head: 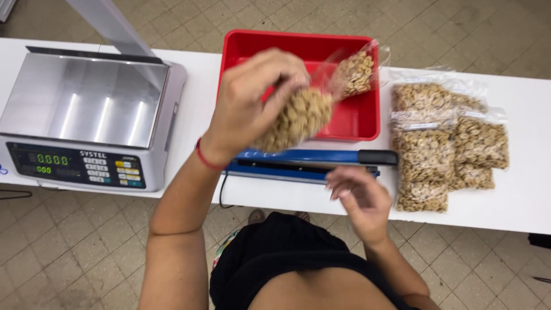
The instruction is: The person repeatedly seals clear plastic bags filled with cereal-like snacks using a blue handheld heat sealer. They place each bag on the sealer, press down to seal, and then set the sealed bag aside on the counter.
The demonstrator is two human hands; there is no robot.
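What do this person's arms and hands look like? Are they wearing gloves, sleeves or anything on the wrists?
Both hands are bare, with no gloves. The left hand has a thin red band around its wrist. The right hand shows nothing on its wrist. Both forearms are uncovered, with no sleeves in view. A black garment covers the body below.

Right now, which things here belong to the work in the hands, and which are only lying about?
In the work:
- left hand, gripping a clear bag of nuts
- right hand, open, by the blue heat sealer
- red tray, with another bag

Lying about:
- weighing scale, pan bare
- pile of filled bags on the white table
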